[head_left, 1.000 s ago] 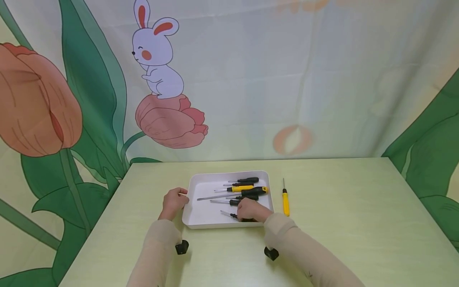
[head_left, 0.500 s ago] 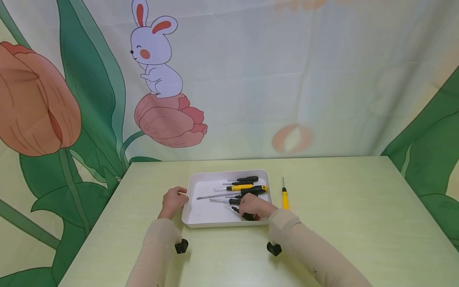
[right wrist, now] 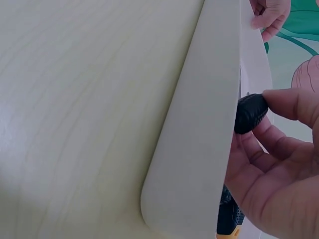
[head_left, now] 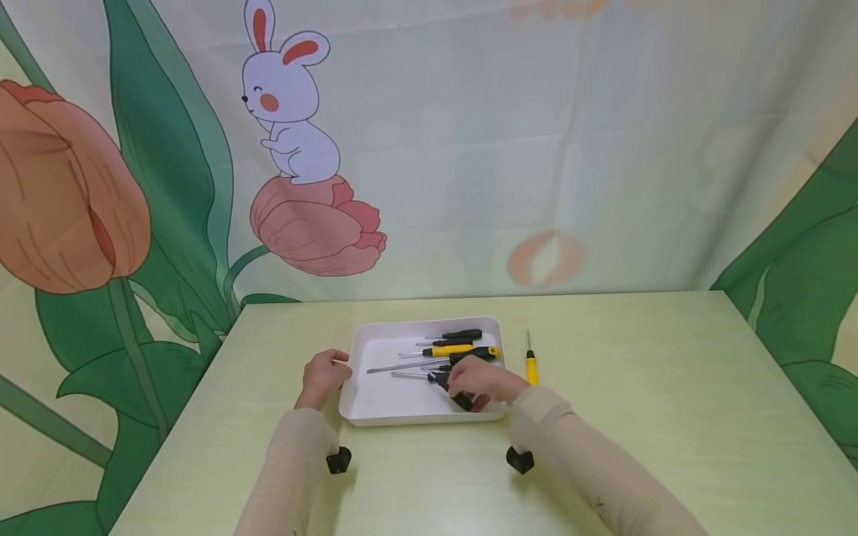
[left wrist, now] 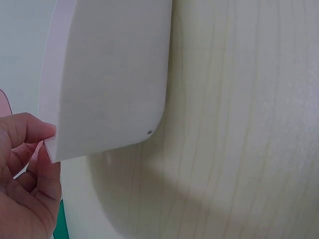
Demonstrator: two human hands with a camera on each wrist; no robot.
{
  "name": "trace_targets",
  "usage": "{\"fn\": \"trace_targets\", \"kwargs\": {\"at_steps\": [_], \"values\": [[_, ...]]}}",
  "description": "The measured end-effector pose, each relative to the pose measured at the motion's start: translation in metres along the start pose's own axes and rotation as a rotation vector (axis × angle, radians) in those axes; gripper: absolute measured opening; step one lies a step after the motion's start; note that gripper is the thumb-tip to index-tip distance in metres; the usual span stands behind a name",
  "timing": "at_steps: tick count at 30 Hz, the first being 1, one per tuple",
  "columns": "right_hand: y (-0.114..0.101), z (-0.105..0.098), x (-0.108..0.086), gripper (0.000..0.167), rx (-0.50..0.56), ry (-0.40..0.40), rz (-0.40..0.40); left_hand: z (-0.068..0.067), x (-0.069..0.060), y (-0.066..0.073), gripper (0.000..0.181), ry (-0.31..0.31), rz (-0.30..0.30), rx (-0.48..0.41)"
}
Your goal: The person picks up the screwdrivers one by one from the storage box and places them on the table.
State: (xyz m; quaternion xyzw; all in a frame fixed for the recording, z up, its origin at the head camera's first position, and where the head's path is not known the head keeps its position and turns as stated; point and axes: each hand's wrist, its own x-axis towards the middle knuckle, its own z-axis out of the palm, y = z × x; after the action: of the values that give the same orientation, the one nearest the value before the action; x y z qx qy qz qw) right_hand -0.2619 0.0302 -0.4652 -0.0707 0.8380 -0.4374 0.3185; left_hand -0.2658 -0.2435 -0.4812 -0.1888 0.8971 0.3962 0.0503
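While my left hand [head_left: 325,378] pinches the left rim of the white tray [head_left: 382,398] just as it did a second ago, the change is all farther right. Inside, the other screwdrivers [head_left: 452,351] lie as they did, handles toward the right. Nearer me, in the tray's right half, the black screwdriver [right wrist: 250,113] has turned, so that it now slants more steeply toward the far left, its tip close to the others. My right hand [head_left: 488,381] grips its handle between thumb and fingers, a little farther right than before. I judge that my fingers now set its angle, though I cannot tell whether it is clear of the tray floor. Right of the tray, the yellow screwdriver [head_left: 532,368] lies on the table [head_left: 637,417], its near end hidden.
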Motion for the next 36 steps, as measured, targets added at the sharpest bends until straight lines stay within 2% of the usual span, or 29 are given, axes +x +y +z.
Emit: {"fn": "trace_targets", "kwargs": {"at_steps": [15, 24, 32, 36], "values": [[0.005, -0.020, -0.006, 0.011, 0.181, -0.027, 0.010, 0.001, 0.001, -0.001, 0.029, -0.002, -0.020, 0.004], [0.005, -0.037, -0.013, 0.016, 0.168, 0.005, -0.022, 0.000, 0.001, 0.000, 0.030, 0.000, -0.002, 0.003], [0.011, -0.055, -0.018, 0.017, 0.171, 0.031, -0.079, 0.001, 0.002, -0.001, 0.029, -0.001, -0.023, 0.002], [0.014, -0.064, -0.022, 0.018, 0.180, 0.039, -0.087, 0.001, 0.002, -0.001, 0.029, 0.000, -0.012, -0.002]]}}
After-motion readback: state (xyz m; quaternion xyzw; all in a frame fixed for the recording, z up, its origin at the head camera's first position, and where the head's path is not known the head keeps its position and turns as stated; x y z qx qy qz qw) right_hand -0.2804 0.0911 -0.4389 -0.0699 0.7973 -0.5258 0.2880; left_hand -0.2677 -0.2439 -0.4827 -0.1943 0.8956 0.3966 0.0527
